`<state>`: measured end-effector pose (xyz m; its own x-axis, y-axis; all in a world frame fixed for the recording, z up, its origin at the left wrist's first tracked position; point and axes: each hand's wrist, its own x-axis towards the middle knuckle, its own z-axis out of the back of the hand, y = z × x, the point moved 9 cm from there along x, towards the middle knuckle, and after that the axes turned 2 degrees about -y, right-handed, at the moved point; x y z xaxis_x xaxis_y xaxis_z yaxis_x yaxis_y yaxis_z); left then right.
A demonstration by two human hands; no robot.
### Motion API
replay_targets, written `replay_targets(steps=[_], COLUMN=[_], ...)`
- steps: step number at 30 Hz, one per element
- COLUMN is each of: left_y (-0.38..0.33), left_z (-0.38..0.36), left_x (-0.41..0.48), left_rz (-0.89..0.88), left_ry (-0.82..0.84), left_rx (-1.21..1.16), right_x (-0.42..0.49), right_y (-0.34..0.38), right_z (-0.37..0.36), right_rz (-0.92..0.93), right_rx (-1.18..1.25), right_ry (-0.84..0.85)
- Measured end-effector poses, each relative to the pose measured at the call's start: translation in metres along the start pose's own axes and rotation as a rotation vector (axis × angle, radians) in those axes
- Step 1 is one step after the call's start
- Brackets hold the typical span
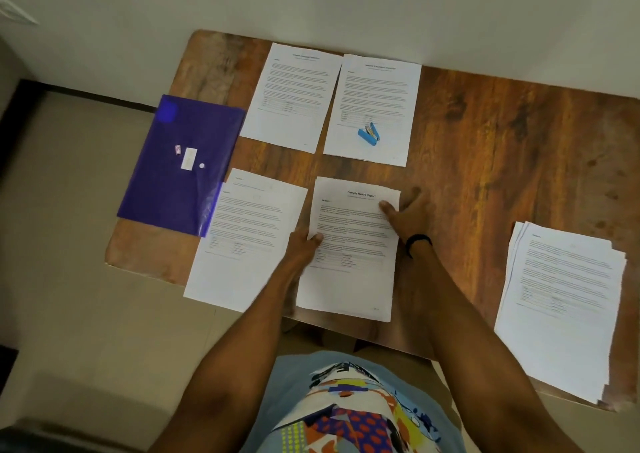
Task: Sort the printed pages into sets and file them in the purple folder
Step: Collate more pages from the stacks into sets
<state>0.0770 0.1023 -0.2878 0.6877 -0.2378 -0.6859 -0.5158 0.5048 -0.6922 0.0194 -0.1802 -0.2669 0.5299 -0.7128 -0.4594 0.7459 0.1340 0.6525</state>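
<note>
The step in hand looks like squaring up one sorted set. The left hand [304, 243] pinches the left edge of the Sample Health Report set [349, 262], thumb on top and fingers hidden beneath. The right hand [406, 214] lays its thumb on the set's upper right part, with its fingers past the paper's edge (whether they curl under the sheets I cannot tell). This set lies at the near middle of the bench [485, 148].

Sorting seems well along but not finished. Three more sets are laid out: the far-left set [291, 96], the far-right set [379, 85] with a blue stapler [369, 133] lying on it, and the near-left set [242, 245], whose corner overlaps the purple folder [180, 165]. The folder lies shut at the bench's left end, partly overhanging it. A loose pile [561, 314], fanned and untidy, waits at the right end.

The next move probably calls for tapping these sheets flush, then reaching across for the stapler or back to the loose pile
</note>
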Motion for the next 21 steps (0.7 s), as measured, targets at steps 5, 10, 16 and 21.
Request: replay_targets(steps=[5,10,16,21], left_y=[0.001,0.002,-0.021,-0.039], left_z=[0.01,0.004,-0.014,0.039], left_x=[-0.004,-0.011,-0.012,-0.022], left_rz=[-0.065,-0.057,-0.107,-0.206], left_ry=[0.048,0.102,0.062,-0.411], left_rx=[-0.004,-0.03,0.195,0.403], right_x=[-0.017,-0.051,-0.006,0.01], right_y=[-0.024,-0.01,-0.039,-0.049], right_z=[-0.01,-0.027,0.02,0.074], right_rz=[-0.181,-0.139,-0.129,-0.134], right_rx=[0.393,0.416,0.105,-0.206], right_ry=[0.334,0.741,0.316,-0.075])
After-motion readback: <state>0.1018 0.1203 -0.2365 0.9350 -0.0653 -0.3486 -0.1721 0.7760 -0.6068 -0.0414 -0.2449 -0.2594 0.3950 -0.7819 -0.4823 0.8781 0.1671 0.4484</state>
